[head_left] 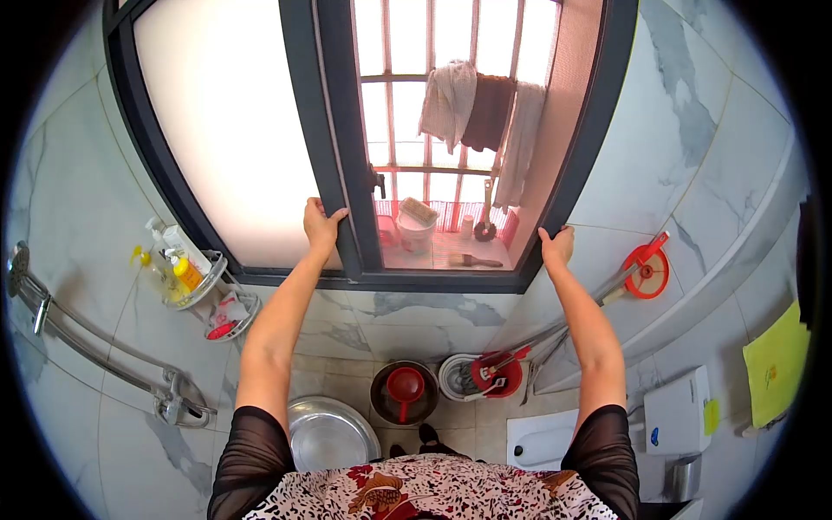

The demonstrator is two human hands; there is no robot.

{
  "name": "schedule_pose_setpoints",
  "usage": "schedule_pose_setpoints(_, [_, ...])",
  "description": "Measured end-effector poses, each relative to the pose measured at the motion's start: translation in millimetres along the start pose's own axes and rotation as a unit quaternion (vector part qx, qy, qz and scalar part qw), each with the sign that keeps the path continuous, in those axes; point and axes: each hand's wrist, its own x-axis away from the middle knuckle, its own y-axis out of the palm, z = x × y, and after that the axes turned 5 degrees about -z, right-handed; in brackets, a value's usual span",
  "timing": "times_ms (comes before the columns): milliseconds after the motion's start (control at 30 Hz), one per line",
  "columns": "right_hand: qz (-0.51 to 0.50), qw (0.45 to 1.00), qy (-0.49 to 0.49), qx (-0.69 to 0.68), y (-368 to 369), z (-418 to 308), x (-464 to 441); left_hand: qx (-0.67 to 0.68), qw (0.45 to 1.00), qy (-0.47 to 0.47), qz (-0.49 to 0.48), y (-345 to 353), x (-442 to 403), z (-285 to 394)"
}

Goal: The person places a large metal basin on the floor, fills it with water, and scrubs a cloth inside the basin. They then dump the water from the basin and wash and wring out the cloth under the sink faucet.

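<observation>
A dark-framed window [322, 147] fills the upper middle, with a frosted pane on the left and a screened section on the right. My left hand [321, 225] is closed on the upright frame between the two sections, thumb stretched across it. At the lower right, my right hand [556, 245] grips the outer edge of the frame, its fingers bent round it. Behind the screen hang cloths [487, 108] on metal bars. Below them stand a white tub [416, 232] with a sponge on top, a round brush [484, 230] and a flat paintbrush [474, 260].
Bottles stand on a corner shelf [201, 290] at the left, above a shower fitting [179, 406]. On the floor are a metal basin [334, 438], a dark basin with a red dipper [405, 386], buckets [500, 379] and a squat toilet [542, 438]. A red plunger [646, 276] hangs right.
</observation>
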Motion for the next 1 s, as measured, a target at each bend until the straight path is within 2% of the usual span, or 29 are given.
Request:
schedule_pose_setpoints(67, [0.009,0.998,-0.047,0.045,1.4,0.4,-2.5,-0.015,1.000,-0.011,-0.008,-3.4,1.7,9.0])
schedule_pose_setpoints(133, [0.009,0.997,-0.055,0.053,1.5,-0.3,-4.4,-0.110,0.991,0.067,0.039,-2.8,6.7,17.1])
schedule_pose_setpoints(233, [0.008,0.996,-0.063,0.062,-1.7,0.2,-3.3,-0.093,0.992,0.035,0.080,0.6,8.6,24.7])
schedule_pose_setpoints(333, [0.006,0.996,-0.065,0.062,-2.6,-1.7,-5.0,-0.106,0.992,0.014,0.072,1.2,6.4,26.1])
schedule_pose_setpoints(567, [0.000,0.994,-0.086,0.071,-5.1,-2.9,-5.7,-0.126,0.986,0.034,0.108,6.1,5.9,17.6])
schedule_pose_setpoints(633, [-0.006,0.994,-0.085,0.074,-6.9,-5.2,-5.0,-0.081,0.995,-0.006,0.062,5.7,4.6,16.6])
schedule_pose_setpoints(733, [-0.007,0.993,-0.093,0.074,-4.1,-2.1,-7.1,-0.039,0.996,0.035,0.076,9.6,4.1,9.9])
schedule_pose_setpoints(1000, [-0.001,0.991,-0.110,0.078,-3.5,-0.7,-7.3,-0.003,0.994,0.040,0.100,18.7,1.9,-1.2])
